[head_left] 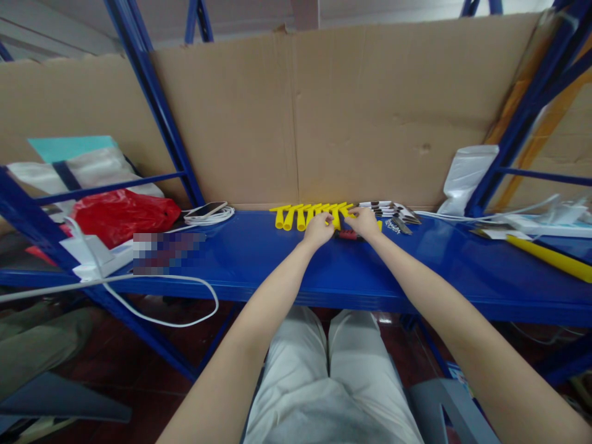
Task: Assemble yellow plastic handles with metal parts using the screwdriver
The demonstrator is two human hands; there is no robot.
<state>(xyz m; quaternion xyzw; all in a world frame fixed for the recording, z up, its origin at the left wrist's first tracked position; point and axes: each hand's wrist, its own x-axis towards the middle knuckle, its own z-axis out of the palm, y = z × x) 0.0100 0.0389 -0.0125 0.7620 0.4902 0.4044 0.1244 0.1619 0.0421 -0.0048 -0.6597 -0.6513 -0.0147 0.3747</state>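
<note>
Both my hands work close together at the back of the blue shelf. My left hand (320, 229) is closed, its fingertips pinched beside a yellow plastic piece (337, 221); whether it grips that piece is too small to tell. Just to the right, my right hand (364, 223) has thumb and fingertips drawn together near the same piece, and what they hold is hidden. A row of several yellow tube-like handles (287, 219) with slanted tops stands left of and behind my hands. Below my fingers lies a red and black object (348, 235), partly covered by the right hand.
Right of my hands lie several black-and-white pieces with metal blades (406, 214) and small metal parts (393, 226). A phone (211, 209) rests on a coiled white cable. Left are a red bag (123, 216) and power strip. Cardboard (370, 117) backs the shelf; blue posts flank it.
</note>
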